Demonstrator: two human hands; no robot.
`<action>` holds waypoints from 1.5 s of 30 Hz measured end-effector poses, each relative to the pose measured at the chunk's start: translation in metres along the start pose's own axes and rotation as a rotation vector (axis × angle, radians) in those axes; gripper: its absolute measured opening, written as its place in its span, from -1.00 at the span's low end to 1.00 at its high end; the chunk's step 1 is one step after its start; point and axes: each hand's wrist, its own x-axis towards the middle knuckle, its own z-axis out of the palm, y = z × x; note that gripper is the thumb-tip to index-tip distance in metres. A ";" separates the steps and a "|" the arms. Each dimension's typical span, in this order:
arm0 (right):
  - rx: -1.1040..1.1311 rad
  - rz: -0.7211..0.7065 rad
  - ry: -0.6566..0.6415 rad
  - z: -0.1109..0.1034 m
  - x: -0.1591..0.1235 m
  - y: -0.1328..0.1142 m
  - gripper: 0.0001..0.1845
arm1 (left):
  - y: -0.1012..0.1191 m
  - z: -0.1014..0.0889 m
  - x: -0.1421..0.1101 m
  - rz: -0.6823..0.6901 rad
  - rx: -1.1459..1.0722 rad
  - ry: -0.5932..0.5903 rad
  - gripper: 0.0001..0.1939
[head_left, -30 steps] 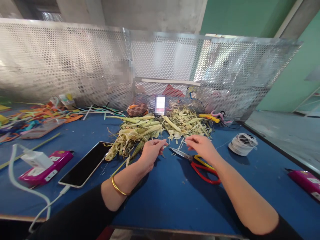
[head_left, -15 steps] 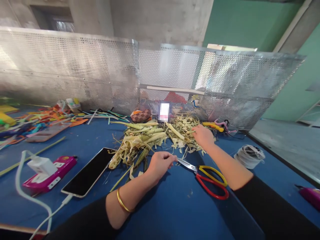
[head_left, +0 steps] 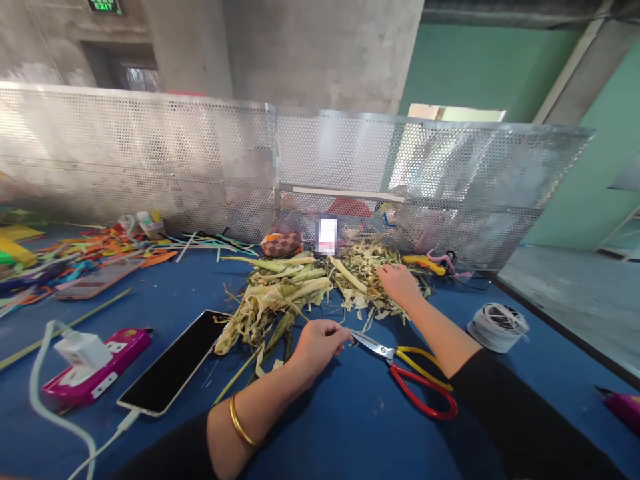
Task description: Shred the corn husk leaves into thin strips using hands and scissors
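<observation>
Blue tabletop point(head_left: 340, 427) spreads between the two forearms, wide at the near side and narrowing toward two piles of pale dried husk. The bundle of long husk leaves point(head_left: 285, 293) lies left of centre, just beyond the left hand point(head_left: 320, 347); the heap of shredded husk point(head_left: 370, 263) sits farther and to the right, spreading toward the foot of the perforated metal screen point(head_left: 150, 160), which bounds the far side.

The left hand has thumb and fingertips pinched together; whether something thin is caught between them cannot be told. Its fingertips are right by the point of the scissors point(head_left: 384, 351), contact uncertain. The right hand point(head_left: 401, 288) is at the right part of the shredded heap, fingers curled downward; how far they are parted, or whether they grip any husk, cannot be told.

The red and yellow handles slant toward the near right, the yellow one close to the right forearm. Beyond that arm, a spool of white string point(head_left: 497, 327) stands near the table's dark right edge. To the left, a phone point(head_left: 175, 363) and a purple power strip point(head_left: 100, 373) leave a gap before the left forearm.
</observation>
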 end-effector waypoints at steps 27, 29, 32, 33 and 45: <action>0.261 -0.657 0.677 -0.064 -0.100 -0.054 -0.76 | 0.015 0.017 0.014 -0.131 -0.421 -0.093 -0.67; 0.408 -0.595 0.646 -0.061 -0.102 -0.056 -0.74 | 0.013 0.018 0.015 -0.108 -0.410 -0.081 -0.70; 0.841 -0.291 0.511 -0.062 -0.100 -0.060 -0.79 | 0.011 0.019 0.017 -0.054 -0.344 -0.035 -0.76; 1.008 -0.124 0.439 -0.063 -0.099 -0.061 -0.85 | 0.010 0.019 0.017 -0.036 -0.316 -0.015 -0.78; 1.791 0.597 -0.095 -0.066 -0.091 -0.068 -0.69 | 0.011 0.024 0.010 -0.065 -0.275 -0.140 -0.84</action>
